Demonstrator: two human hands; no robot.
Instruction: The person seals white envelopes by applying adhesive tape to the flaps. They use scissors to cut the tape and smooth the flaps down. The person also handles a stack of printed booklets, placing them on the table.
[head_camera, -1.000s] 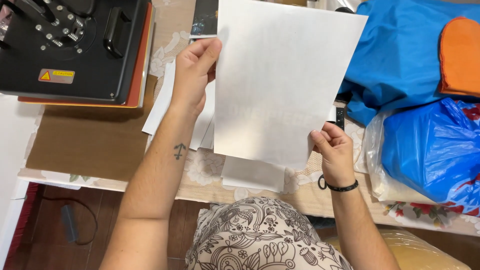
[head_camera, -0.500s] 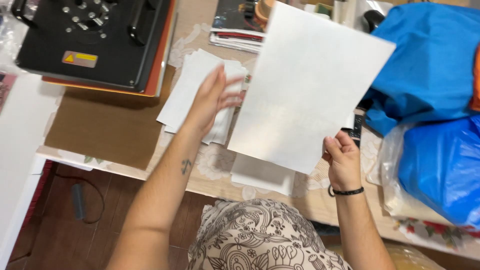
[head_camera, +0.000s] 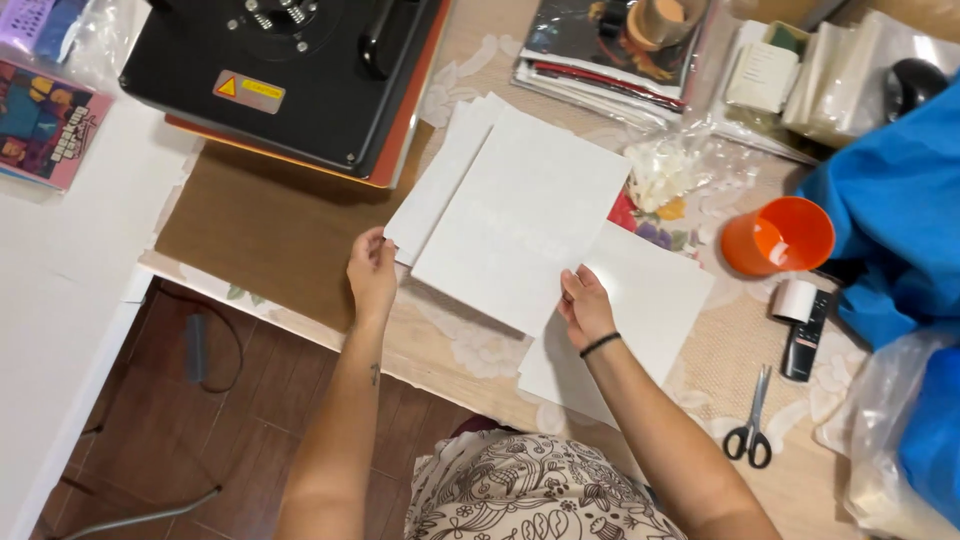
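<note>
2 hands (head_camera: 372, 272) (head_camera: 585, 308) pinch white sheet (head_camera: 525, 220) flat over paper stack (head_camera: 440, 180).

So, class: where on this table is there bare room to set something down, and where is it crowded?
Free: the brown sheet between the black press and the left hand; also the table strip between the white sheets and scissors. Crowded: the far edge with magazines, and around the orange cup.
</note>
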